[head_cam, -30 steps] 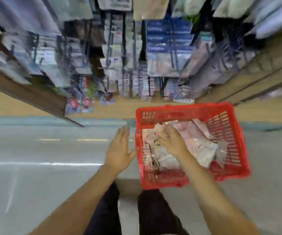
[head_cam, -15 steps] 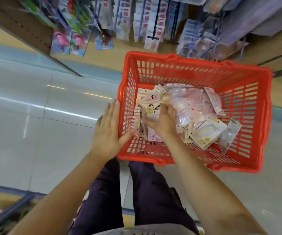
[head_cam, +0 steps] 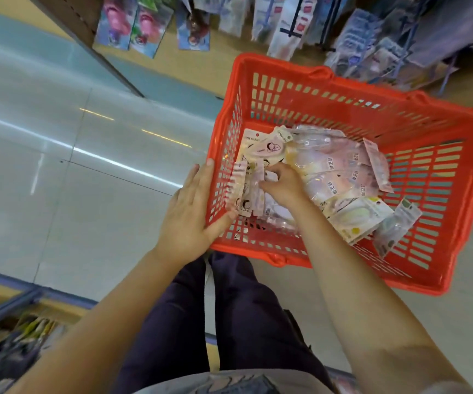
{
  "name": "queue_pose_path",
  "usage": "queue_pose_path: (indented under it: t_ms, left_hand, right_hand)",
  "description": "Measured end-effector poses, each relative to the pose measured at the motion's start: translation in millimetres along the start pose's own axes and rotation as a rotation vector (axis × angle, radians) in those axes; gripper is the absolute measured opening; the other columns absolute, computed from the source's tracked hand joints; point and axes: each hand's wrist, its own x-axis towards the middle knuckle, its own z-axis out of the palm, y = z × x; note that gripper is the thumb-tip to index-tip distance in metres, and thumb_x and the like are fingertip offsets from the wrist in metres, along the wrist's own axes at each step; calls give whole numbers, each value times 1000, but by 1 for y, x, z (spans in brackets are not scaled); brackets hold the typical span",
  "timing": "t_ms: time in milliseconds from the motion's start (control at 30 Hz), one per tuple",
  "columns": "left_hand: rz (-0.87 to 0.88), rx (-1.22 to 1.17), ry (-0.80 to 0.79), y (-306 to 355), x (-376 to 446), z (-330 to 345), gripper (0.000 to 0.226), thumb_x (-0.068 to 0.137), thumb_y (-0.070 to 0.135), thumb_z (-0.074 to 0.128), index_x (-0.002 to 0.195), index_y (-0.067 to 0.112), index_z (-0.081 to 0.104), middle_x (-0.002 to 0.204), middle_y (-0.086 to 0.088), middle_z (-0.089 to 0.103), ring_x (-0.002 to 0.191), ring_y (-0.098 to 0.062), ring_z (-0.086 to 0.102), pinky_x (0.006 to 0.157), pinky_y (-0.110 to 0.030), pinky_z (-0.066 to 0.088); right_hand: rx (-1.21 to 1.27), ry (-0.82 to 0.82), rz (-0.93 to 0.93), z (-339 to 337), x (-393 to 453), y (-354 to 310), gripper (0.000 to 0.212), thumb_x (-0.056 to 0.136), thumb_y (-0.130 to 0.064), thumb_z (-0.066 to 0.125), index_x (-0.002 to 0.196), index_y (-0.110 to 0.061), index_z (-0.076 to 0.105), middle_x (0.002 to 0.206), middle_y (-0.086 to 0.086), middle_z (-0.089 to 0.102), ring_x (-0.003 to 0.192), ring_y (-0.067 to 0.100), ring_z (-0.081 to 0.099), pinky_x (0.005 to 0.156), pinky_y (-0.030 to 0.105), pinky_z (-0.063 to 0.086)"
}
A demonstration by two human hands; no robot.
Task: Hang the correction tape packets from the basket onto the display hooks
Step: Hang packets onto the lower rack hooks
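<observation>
A red plastic basket [head_cam: 343, 89] stands on the floor in front of me. It holds a loose pile of correction tape packets [head_cam: 340, 172], pink, white and yellow. My right hand [head_cam: 285, 184] is inside the basket at its left side, fingers curled round a few packets standing on edge [head_cam: 251, 191]. My left hand [head_cam: 190, 211] lies flat against the outside of the basket's left wall, fingers straight, thumb on the mesh. Display hooks with hanging goods [head_cam: 295, 21] run along the top of the view.
The shelf unit's wooden base [head_cam: 224, 61] is just beyond the basket. Grey floor tiles [head_cam: 73, 194] spread to the left. Another low shelf with goods [head_cam: 16, 339] is at the bottom left. My legs in dark trousers [head_cam: 244, 308] are below the basket.
The view has dropped toward the basket, which now looks closer. My left hand has come against the basket's left wall. My right hand has shifted to the packets at the left side.
</observation>
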Motion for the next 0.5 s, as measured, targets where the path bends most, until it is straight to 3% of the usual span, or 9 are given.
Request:
queue_pose_path:
  t_ms: [100, 200, 267, 400, 500]
  left_hand:
    - [-3, -39, 6, 0, 2, 0, 94, 95, 63, 53, 164, 29, -1, 171, -2, 21, 159, -22, 16, 124, -44, 16]
    - [-46, -109, 1, -2, 6, -1, 96, 94, 65, 57, 164, 29, 2, 168, -3, 28, 154, -26, 31, 121, -60, 32]
    - [-52, -122, -3, -1, 7, -1, 98, 93, 66, 57, 164, 28, 1, 168, -3, 28, 153, -27, 33, 118, -61, 35]
    - [-57, -132, -1, 2, 6, -1, 101, 92, 66, 57, 164, 28, -1, 169, -2, 26, 155, -26, 30, 120, -61, 33]
    - [-55, -143, 1, 0, 7, -1, 102, 91, 66, 58, 164, 29, -3, 169, -1, 28, 154, -26, 32, 119, -60, 35]
  right_hand:
    - [129, 59, 6, -18, 0, 5, 37, 89, -12, 75, 125, -7, 66, 127, 7, 65, 109, 23, 64, 82, 28, 50]
    - [324, 75, 8, -36, -2, 4, 20, 89, -10, 74, 107, -14, 71, 108, 3, 73, 93, 20, 68, 74, 28, 52]
    - [454, 57, 4, -41, -4, -3, 17, 87, -12, 75, 102, -19, 72, 102, 0, 75, 87, 19, 71, 69, 31, 54]
    - [540, -38, 10, -20, -7, -16, 29, 85, -27, 79, 112, -24, 71, 106, 0, 76, 91, 25, 75, 71, 42, 61]
    - [572, -102, 116, 3, -13, -22, 71, 69, -55, 87, 126, -27, 55, 123, -1, 69, 105, 24, 71, 84, 50, 62]
